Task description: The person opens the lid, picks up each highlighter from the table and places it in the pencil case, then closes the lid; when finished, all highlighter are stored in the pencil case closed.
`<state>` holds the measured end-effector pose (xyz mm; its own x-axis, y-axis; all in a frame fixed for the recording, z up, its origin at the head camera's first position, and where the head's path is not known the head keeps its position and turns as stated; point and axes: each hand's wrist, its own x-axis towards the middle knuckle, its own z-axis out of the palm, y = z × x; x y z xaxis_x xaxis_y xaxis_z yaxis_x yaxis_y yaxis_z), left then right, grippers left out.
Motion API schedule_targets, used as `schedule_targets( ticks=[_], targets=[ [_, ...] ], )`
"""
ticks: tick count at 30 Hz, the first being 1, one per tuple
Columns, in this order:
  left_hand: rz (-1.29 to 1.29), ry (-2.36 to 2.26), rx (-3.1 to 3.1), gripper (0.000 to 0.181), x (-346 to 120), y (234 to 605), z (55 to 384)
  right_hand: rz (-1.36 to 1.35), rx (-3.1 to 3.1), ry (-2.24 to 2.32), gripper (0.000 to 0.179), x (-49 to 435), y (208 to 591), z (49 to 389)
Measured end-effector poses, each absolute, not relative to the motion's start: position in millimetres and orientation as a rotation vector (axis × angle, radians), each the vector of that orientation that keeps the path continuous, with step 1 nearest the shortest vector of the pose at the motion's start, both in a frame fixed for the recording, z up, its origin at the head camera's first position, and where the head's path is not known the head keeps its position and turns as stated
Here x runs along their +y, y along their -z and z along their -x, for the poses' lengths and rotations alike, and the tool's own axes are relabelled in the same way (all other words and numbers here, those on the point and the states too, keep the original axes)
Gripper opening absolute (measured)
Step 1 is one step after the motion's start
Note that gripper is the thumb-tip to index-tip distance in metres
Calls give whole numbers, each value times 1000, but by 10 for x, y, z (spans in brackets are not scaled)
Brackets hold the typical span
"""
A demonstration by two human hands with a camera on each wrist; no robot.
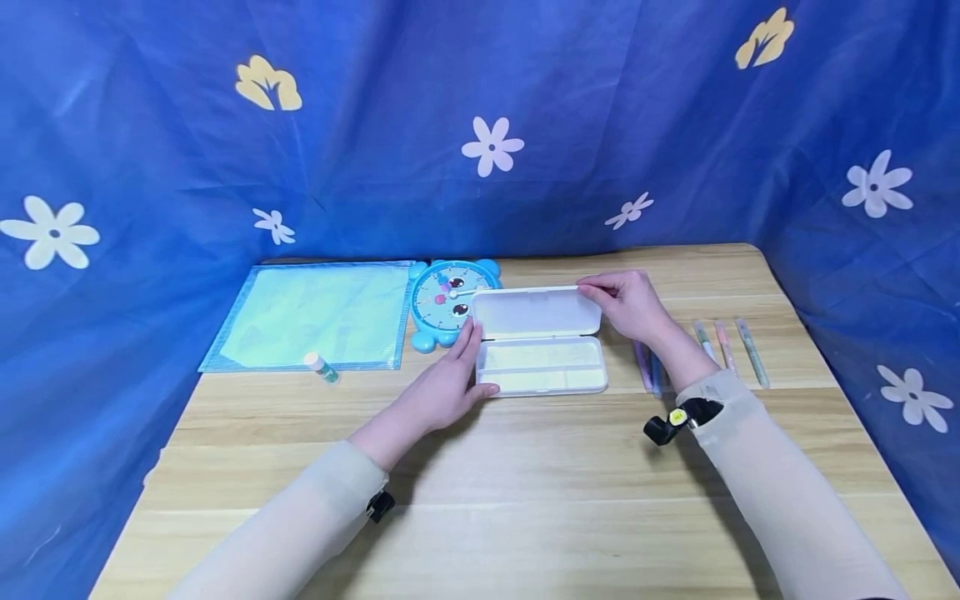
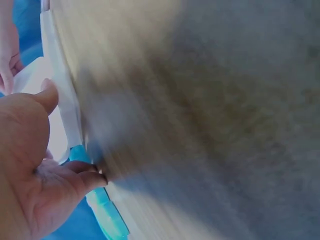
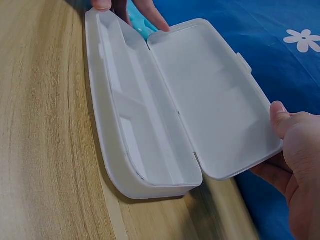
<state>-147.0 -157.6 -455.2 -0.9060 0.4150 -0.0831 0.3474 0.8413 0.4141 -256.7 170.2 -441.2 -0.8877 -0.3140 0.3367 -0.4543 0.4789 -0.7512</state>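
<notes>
A white plastic pencil case (image 1: 525,384) lies on the table with its lid (image 1: 536,312) raised on the hinge. Long divided compartments with nothing in them show inside its base (image 3: 117,172). My left hand (image 1: 442,387) grips the left end of the case, thumb at the front corner and fingers towards the back. At the lid's far right corner, my right hand (image 1: 633,308) pinches the edge between thumb and fingers. The right wrist view shows that thumb on the lid's inner face (image 3: 215,100), with the other fingers behind.
A blue animal-faced toy clock (image 1: 423,312) sits behind the case's left end. Farther left lie a light-blue zip pouch (image 1: 315,312) and a glue stick (image 1: 321,367). Several pens (image 1: 752,354) lie right of the case, some partly behind my right forearm. A blue flowered curtain (image 1: 405,183) surrounds the table.
</notes>
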Motion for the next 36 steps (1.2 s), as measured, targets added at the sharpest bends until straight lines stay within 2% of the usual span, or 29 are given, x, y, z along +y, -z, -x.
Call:
schedule_targets(
  ticks=[31, 36],
  targets=[
    [-546, -493, 2812, 104, -1561, 4499, 1533, -678, -2599, -1400, 21, 1743, 4396, 2544],
    [-547, -496, 2807, 105, -1564, 4495, 1537, -674, -2614, -1388, 26, 1780, 4352, 2507]
  ],
)
